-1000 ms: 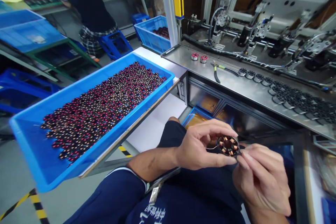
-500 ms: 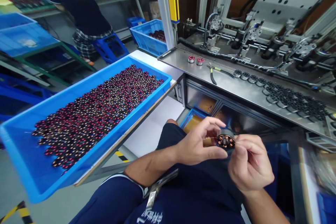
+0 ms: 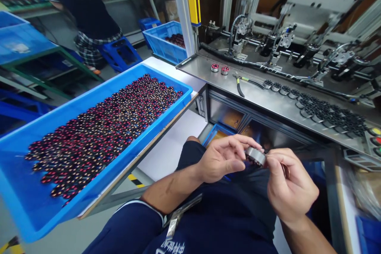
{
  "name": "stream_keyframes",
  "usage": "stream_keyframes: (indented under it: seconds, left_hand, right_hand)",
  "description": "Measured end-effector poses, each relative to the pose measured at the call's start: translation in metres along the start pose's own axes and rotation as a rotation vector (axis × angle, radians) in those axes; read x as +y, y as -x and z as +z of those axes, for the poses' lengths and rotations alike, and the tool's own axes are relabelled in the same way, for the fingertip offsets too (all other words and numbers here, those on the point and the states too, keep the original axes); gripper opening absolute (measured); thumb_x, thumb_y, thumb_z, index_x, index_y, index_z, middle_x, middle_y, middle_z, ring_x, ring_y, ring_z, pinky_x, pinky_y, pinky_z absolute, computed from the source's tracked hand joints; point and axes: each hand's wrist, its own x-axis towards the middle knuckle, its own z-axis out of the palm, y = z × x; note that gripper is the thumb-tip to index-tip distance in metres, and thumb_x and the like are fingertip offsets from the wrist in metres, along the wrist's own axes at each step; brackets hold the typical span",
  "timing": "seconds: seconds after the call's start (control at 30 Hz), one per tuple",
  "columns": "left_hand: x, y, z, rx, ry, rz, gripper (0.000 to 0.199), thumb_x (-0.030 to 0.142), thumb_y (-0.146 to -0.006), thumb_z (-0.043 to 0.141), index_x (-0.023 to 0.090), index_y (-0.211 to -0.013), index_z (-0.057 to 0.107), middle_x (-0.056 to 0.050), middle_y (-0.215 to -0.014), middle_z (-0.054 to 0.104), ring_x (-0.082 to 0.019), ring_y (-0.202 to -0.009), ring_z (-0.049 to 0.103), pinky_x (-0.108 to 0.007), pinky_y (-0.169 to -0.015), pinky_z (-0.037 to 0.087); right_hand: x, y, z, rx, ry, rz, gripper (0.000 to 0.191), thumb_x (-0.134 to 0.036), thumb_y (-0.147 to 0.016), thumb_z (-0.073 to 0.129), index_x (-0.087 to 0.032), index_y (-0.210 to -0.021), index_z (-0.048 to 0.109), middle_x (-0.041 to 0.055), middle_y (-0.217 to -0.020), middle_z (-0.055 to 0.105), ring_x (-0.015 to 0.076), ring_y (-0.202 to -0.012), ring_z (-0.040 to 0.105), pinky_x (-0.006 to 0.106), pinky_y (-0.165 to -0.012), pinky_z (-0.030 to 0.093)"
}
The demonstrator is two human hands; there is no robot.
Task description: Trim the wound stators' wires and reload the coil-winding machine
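Stator [image 3: 256,156] between left hand [image 3: 222,160] and right hand [image 3: 293,184], tray [image 3: 20,190] left, bench [image 3: 256,95] ahead

Ring-shaped part [image 3: 256,156]: smooth silver-grey outer band, dark along the lower rim; tilted, band facing the wearer, interior hidden. Held up off the bench [image 3: 269,102], on the wearer's side of its front edge. Copper-coloured strand [image 3: 286,170]: thin, curved, partly hidden; same side of the bench.

Silver-rimmed part [image 3: 256,156] in my left hand [image 3: 222,158], copper wire [image 3: 286,171] in my right hand [image 3: 290,186]. Blue tray [image 3: 20,194] left, pliers [image 3: 239,86] far.
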Motion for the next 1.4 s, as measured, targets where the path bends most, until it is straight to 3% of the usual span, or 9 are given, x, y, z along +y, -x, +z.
stream_keyframes:
  seconds: [0.17,0.3,0.4,0.57,0.73,0.83,0.97,1.23,1.4]
  left_hand:
    - [-0.005,0.002,-0.001,0.063,0.093,-0.042,0.043,0.027,-0.068,0.089,0.020,-0.093,0.054,-0.006,-0.105,0.073,-0.025,-0.117,0.067,-0.042,-0.100,0.052]
    - [-0.007,0.004,-0.005,-0.089,0.101,-0.381,0.046,0.048,-0.079,0.077,0.016,-0.102,0.054,-0.004,-0.082,0.070,-0.016,-0.072,0.074,-0.024,-0.063,0.058]
    - [-0.004,0.005,-0.002,-0.185,0.143,-0.451,0.034,0.041,-0.089,0.069,0.019,-0.104,0.048,-0.002,-0.078,0.069,-0.015,-0.061,0.073,-0.023,-0.055,0.057]
    - [-0.008,0.006,0.007,-0.040,0.061,-0.186,0.036,0.021,-0.081,0.078,0.022,-0.106,0.052,-0.001,-0.098,0.065,-0.012,-0.074,0.075,-0.021,-0.065,0.060]
    - [-0.007,0.006,0.006,0.008,-0.513,0.331,0.047,0.011,-0.068,0.087,0.020,-0.106,0.061,-0.007,-0.110,0.067,-0.017,-0.095,0.071,-0.028,-0.082,0.062]
    - [-0.001,0.004,0.003,-0.031,-0.794,0.519,0.046,0.014,-0.071,0.085,0.017,-0.111,0.061,-0.012,-0.107,0.072,-0.022,-0.098,0.071,-0.033,-0.084,0.062]
    - [0.004,0.004,0.001,-0.037,-0.869,0.537,0.043,0.018,-0.074,0.083,0.013,-0.112,0.062,-0.016,-0.105,0.073,-0.022,-0.097,0.072,-0.033,-0.081,0.063]
    - [0.006,0.006,-0.001,-0.030,-0.874,0.523,0.040,0.018,-0.076,0.081,0.012,-0.111,0.063,-0.016,-0.104,0.074,-0.022,-0.097,0.072,-0.034,-0.084,0.063]
    - [0.006,0.006,-0.003,-0.083,-0.824,0.485,0.038,0.007,-0.078,0.074,0.012,-0.114,0.063,-0.018,-0.110,0.073,-0.024,-0.105,0.071,-0.035,-0.090,0.061]
  right_hand:
    - [0.004,-0.002,-0.005,-0.066,0.002,-0.134,0.016,-0.002,-0.085,0.063,-0.017,-0.087,0.066,0.0016,-0.075,0.065,0.0156,-0.066,0.062,0.029,-0.059,0.049]
    - [0.010,-0.001,-0.017,-0.122,0.161,-0.312,0.017,-0.007,-0.084,0.065,-0.019,-0.096,0.067,0.0031,-0.081,0.070,0.0175,-0.069,0.068,0.029,-0.058,0.054]
    - [0.009,0.001,-0.022,-0.134,0.228,-0.332,0.017,-0.009,-0.085,0.065,-0.020,-0.097,0.067,0.0030,-0.082,0.070,0.0178,-0.070,0.068,0.029,-0.060,0.056]
    - [0.001,0.007,-0.011,0.007,0.130,-0.159,0.015,-0.005,-0.085,0.064,-0.018,-0.090,0.067,0.0027,-0.076,0.065,0.0157,-0.066,0.061,0.030,-0.059,0.049]
    - [0.000,0.015,0.001,0.025,-0.257,0.273,0.015,-0.016,-0.093,0.062,-0.017,-0.079,0.065,0.0021,-0.072,0.060,0.0126,-0.061,0.054,0.026,-0.054,0.044]
    - [0.004,0.016,0.005,-0.040,-0.524,0.539,0.026,-0.023,-0.094,0.062,-0.016,-0.069,0.061,0.0000,-0.064,0.055,0.0097,-0.054,0.049,0.022,-0.048,0.040]
    - [0.008,0.016,0.008,-0.087,-0.706,0.688,0.029,-0.027,-0.092,0.065,-0.016,-0.066,0.058,-0.0027,-0.052,0.050,0.0085,-0.046,0.045,0.021,-0.047,0.040]
    - [0.001,0.015,0.009,-0.053,-0.729,0.849,0.033,-0.034,-0.087,0.073,-0.016,-0.062,0.059,-0.0022,-0.052,0.051,0.0086,-0.049,0.046,0.021,-0.051,0.041]
    - [0.000,0.014,0.010,-0.047,-0.720,0.819,0.032,-0.032,-0.087,0.074,-0.016,-0.063,0.060,-0.0022,-0.056,0.052,0.0069,-0.049,0.047,0.019,-0.051,0.042]
